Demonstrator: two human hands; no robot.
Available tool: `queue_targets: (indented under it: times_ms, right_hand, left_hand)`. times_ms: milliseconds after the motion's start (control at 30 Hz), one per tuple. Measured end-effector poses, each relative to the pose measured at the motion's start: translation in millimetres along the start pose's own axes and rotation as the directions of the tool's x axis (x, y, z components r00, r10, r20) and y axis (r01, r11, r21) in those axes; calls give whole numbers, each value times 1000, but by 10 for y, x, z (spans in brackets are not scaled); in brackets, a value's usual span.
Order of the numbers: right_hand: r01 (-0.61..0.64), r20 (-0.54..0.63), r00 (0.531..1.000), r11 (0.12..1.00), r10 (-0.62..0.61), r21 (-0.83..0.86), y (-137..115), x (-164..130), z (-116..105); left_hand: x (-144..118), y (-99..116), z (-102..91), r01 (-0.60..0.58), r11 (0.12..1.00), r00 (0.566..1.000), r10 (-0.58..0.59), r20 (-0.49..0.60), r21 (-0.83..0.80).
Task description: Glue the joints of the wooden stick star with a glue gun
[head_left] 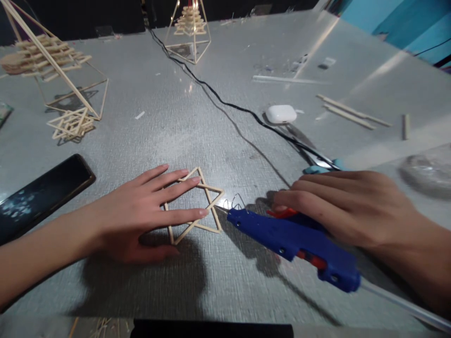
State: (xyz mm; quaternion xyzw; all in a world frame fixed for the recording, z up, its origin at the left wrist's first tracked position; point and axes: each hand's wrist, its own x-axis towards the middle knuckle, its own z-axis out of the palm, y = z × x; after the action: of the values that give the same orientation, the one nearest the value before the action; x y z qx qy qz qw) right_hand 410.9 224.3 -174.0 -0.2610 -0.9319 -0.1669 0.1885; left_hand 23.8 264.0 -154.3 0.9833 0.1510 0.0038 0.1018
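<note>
My left hand [148, 211] lies flat with fingers spread on a star-shaped frame of thin wooden sticks [211, 206], pinning it to the grey table [197, 126]. My right hand [345, 206] grips a blue hot glue gun [292, 239] with a red trigger. Its nozzle points left and sits just beside the star's right tip.
A black cord [225, 103] runs from the glue gun across the table. A white earbud case [281, 114], scissors [313, 157] and loose sticks [352, 112] lie at right. A black phone [38, 197] lies at left. Stick pyramids stand at far left [52, 65] and far centre [190, 30].
</note>
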Motion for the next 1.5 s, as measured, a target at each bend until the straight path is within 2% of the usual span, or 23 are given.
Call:
queue_targets:
  times_ms: [467, 633, 933, 1133, 1267, 1500]
  right_hand:
    - [-45, 14, 999, 998, 45, 40, -21, -10, 35]
    - [-10, 8, 1000, 1000, 9, 27, -7, 1, 17]
    - [-26, 15, 1000, 1000, 26, 3, -13, -14, 14]
    - [-33, -8, 999, 997, 32, -73, 20, -18, -32]
    - [-85, -13, 996, 996, 86, 20, 48, -21, -58]
    - [-107, 3, 994, 987, 107, 119, 12, 44, -29]
  left_hand:
    - [0, 10, 3, 11, 1000, 1000, -11, -12, -6]
    - [-1, 27, 5, 25, 1000, 999, -25, -26, -10]
    - [1, -9, 4, 4, 1000, 1000, -4, -2, 3]
    - [-2, -15, 1, -12, 1000, 1000, 12, -11, 11]
    - [0, -22, 3, -23, 1000, 1000, 23, -15, 5]
    - [8, -18, 5, -22, 1000, 999, 22, -31, 3]
